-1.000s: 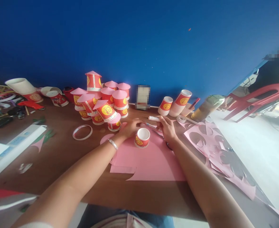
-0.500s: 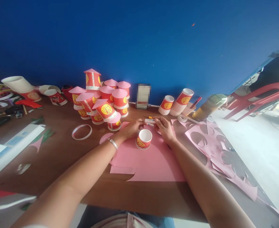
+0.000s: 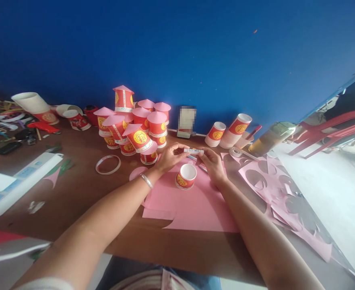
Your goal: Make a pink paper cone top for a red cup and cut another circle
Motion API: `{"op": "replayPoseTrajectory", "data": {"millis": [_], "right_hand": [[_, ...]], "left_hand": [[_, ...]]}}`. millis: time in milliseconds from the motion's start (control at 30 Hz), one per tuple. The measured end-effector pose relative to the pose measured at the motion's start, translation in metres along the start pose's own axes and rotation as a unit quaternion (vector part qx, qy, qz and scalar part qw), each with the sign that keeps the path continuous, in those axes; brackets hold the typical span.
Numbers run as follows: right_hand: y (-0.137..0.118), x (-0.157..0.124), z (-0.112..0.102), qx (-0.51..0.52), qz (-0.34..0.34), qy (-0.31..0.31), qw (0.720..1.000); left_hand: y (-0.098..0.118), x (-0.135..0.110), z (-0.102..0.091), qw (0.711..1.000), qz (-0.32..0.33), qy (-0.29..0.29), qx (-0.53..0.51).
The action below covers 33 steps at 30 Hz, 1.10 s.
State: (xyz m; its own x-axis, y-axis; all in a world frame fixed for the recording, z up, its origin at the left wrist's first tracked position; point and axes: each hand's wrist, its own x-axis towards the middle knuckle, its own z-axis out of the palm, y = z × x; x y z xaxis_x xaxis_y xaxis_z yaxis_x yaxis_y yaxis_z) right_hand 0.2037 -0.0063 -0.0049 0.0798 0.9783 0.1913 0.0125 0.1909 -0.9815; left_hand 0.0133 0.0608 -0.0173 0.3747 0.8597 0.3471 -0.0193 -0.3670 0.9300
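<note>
A small white printed tube [image 3: 193, 152] lies level between my two hands, just above the far part of a pink paper sheet [image 3: 204, 209]. My left hand [image 3: 172, 157] pinches its left end, and the fingers of my right hand [image 3: 211, 160] are closed on its right end. On the sheet, right below the tube, a short red and white paper cup [image 3: 187, 177] stands upright with its open mouth up. A thin metallic tool [image 3: 202, 167] lies partly hidden beside my right hand.
Several red paper cups with pink cone roofs [image 3: 124, 100] are stacked at the back left. Taller cups [image 3: 215, 134], a tape roll [image 3: 235, 152] and a bottle [image 3: 271, 139] stand right. Cut pink scraps [image 3: 281, 193], a paper ring [image 3: 108, 164] and a power strip [image 3: 23, 181] flank the sheet.
My left hand has come up and now pinches the tube's left end, which my right hand was holding. The tube is turned level. The whole view has shifted slightly; the short cup stays on the sheet.
</note>
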Motion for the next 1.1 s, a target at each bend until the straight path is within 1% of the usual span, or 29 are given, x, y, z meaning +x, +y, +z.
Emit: {"op": "replayPoseTrajectory", "data": {"millis": [133, 233, 333, 433, 567, 633, 700, 833, 967, 1100], "right_hand": [[-0.008, -0.003, -0.002, -0.037, 0.021, -0.026, 0.999], [-0.011, -0.004, -0.004, -0.078, 0.025, -0.043, 0.996], [-0.008, -0.001, -0.005, -0.052, 0.018, -0.027, 0.998], [-0.004, 0.003, -0.004, 0.015, 0.010, -0.008, 1.000], [-0.007, 0.004, -0.002, 0.058, 0.043, -0.025, 0.997], [-0.010, 0.001, -0.001, 0.050, 0.057, -0.037, 0.996], [-0.011, -0.002, -0.002, 0.023, 0.056, -0.043, 0.997], [-0.005, -0.001, -0.005, -0.015, 0.043, -0.031, 0.998], [0.001, 0.004, -0.006, 0.016, 0.041, -0.017, 0.999], [0.001, 0.005, -0.006, 0.042, 0.063, -0.035, 0.997]], "left_hand": [[0.004, 0.000, 0.001, 0.996, 0.064, 0.027, 0.055], [0.010, -0.001, 0.003, 0.988, 0.118, 0.031, 0.091], [0.015, -0.003, 0.005, 0.979, 0.152, 0.032, 0.128], [0.017, -0.005, 0.005, 0.977, 0.145, 0.039, 0.153], [0.017, -0.005, 0.006, 0.977, 0.137, 0.041, 0.159], [0.018, -0.004, 0.006, 0.976, 0.142, 0.041, 0.159], [0.019, -0.003, 0.006, 0.975, 0.151, 0.037, 0.160], [0.021, -0.002, 0.006, 0.972, 0.156, 0.025, 0.173], [0.021, -0.003, 0.006, 0.970, 0.153, 0.026, 0.187], [0.021, -0.004, 0.007, 0.971, 0.146, 0.019, 0.188]]}}
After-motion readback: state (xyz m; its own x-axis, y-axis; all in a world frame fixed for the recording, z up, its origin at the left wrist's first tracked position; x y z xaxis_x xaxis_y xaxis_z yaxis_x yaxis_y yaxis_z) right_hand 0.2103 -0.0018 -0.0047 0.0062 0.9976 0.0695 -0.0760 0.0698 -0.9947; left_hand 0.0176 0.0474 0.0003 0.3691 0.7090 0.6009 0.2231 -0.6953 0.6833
